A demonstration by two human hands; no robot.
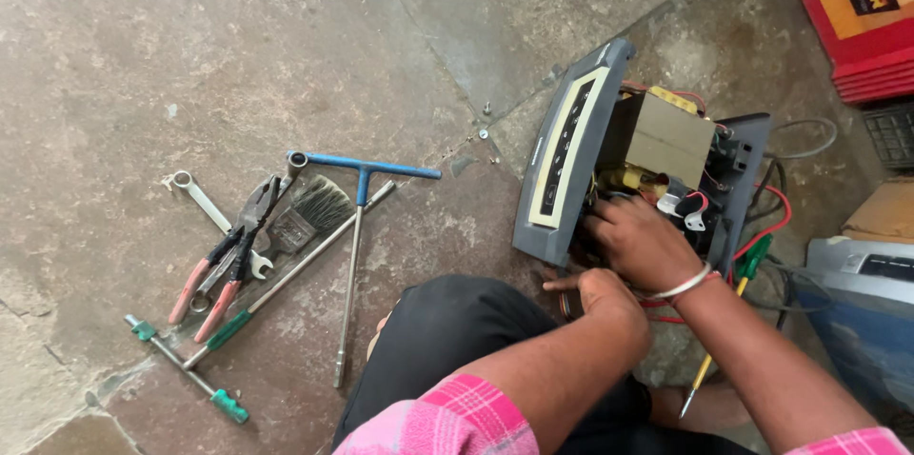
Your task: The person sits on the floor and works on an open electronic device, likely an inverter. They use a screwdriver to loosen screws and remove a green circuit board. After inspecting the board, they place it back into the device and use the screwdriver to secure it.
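Grey plastic casing (pixel 562 160) of an opened power unit, on the stone floor (pixel 190 55), just in front of the knee and seemingly propped on one edge. Inside, a big brown transformer (pixel 662 136), with red wires (pixel 776 217) coming out at the far side. Right hand (pixel 640 244), with a metal bangle (pixel 687 284) on the wrist, pushed into the open body below the transformer. Fingertips hidden among the parts, so impossible to tell whether closed on something or only touching. Left hand (pixel 600 291) just beside it, at the lower edge of the casing, loosely curled with one finger stretched out to the left. Nothing clearly held there, but hard to tell for sure.

Probably the main danger: bare metal bangle very near to terminals and loose wires, with a possible short or shock in case of charge remaining in the unit. Other end of the red wires not visible. Also possible: pulling a thin wire off its joint, because of working by touch in a crowded place. Casing perhaps easy to tip under a push from the hand. Small screws (pixel 486 122) loose on the floor near the casing, easy to lose or kick away. Yellow-handled screwdriver (pixel 709 365) under the right forearm, tip toward the foot, so some risk of a prick. Pliers (pixel 228 260), blue T-handle wrench (pixel 360 169) and brush (pixel 309 212) well apart on the left, reachable only by leaning.
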